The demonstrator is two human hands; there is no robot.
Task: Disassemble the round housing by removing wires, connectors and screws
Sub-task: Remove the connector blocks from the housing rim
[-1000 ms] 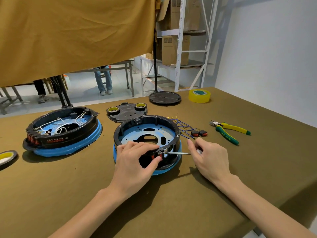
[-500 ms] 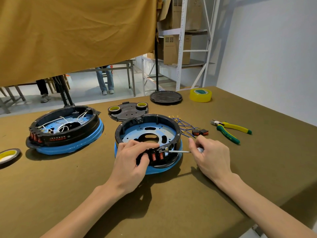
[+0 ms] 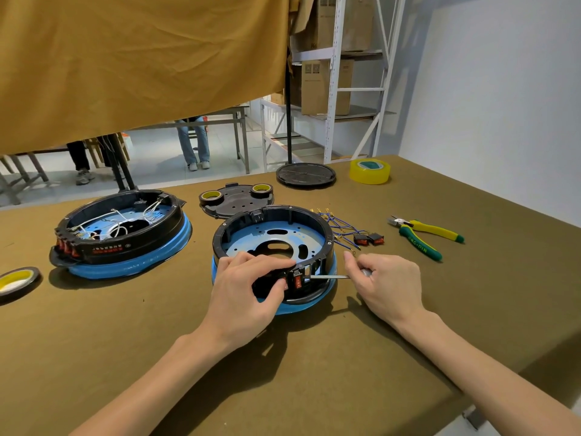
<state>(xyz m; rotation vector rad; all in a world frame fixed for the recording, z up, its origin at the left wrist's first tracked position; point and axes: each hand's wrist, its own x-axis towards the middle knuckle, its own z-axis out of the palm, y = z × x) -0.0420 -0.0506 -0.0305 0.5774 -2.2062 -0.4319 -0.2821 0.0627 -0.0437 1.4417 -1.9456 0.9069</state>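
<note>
Table (image 3: 314,388): covered in an olive-brown cloth; everything below lies on it.
Curtain (image 3: 135,58): mustard-yellow cloth hanging across the upper left, behind the table.
Shelving rack (image 3: 333,77): white metal, holding cardboard boxes, beyond the table's far edge.
Second housing (image 3: 122,234): black ring on a blue base, at the left, with white wires looped inside and red switches in its near-left wall.
Round housing (image 3: 273,243): black ring on a blue base, at the table's middle, in front of the person; its pale blue inner plate is bare of wires, and red rocker switches (image 3: 297,280) sit in the near wall.
Black disc (image 3: 305,175): flat, round, at the far edge.
Black cover plate (image 3: 237,201): just behind the round housing, with two small tape rolls resting on it.
Left hand (image 3: 248,294): curled over the near rim of the round housing, fingers inside, thumb against the outer wall beside the switches.
Right hand (image 3: 386,284): gripping the handle of a screwdriver (image 3: 330,276), whose thin shaft lies level and points left, its tip at the switches.
Pliers (image 3: 424,236): yellow and green handles, right of the housing.
Yellow tape roll (image 3: 370,171): far right.
Tape roll (image 3: 15,280): at the left edge.
Removed wires (image 3: 341,228): blue, with two loose red switches, just right of the round housing.
</note>
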